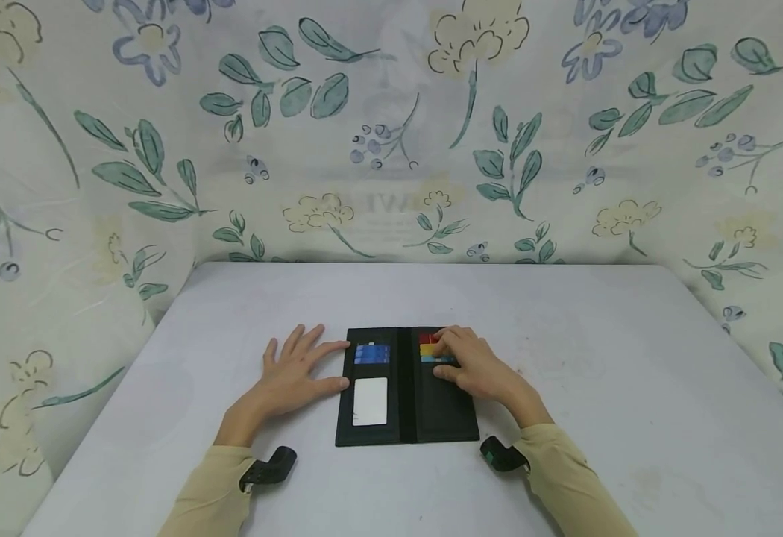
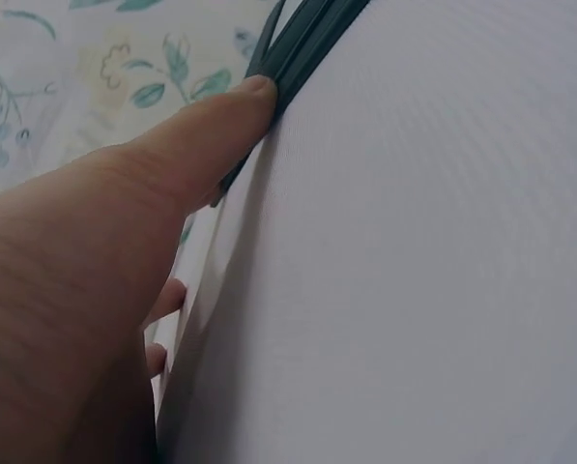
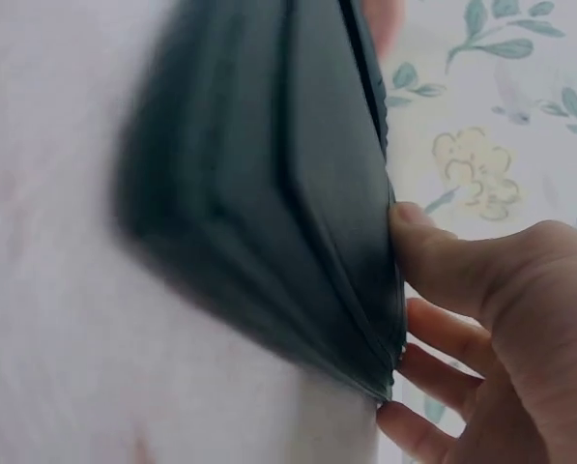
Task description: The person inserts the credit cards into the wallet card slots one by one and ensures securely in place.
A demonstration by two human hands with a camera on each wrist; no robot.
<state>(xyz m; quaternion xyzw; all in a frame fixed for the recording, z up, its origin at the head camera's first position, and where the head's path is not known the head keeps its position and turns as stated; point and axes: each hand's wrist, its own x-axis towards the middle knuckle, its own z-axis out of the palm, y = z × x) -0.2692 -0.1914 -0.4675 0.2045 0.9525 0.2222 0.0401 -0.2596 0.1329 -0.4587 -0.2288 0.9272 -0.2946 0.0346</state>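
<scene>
A black bifold wallet (image 1: pixel 444 406) lies open on the white table. Its left panel carries a blue card (image 1: pixel 372 354) in a top slot and a white card (image 1: pixel 370 401) in a window below. Red, yellow and blue cards (image 1: pixel 426 349) show in the right panel's upper slots. My left hand (image 1: pixel 291 377) rests at the wallet's left edge, fingers spread, thumb and index fingertip touching it. Over the right panel, my right hand (image 1: pixel 475 365) touches the card slots with bent fingers, the thumb lower down and apart from the index finger. Its fingers partly hide the coloured cards.
The white table (image 1: pixel 599 335) extends around the wallet on every side. A floral-patterned sheet (image 1: pixel 391 186) hangs behind the table and along its sides. Black wrist devices (image 1: pixel 271 466) are worn at both sleeves.
</scene>
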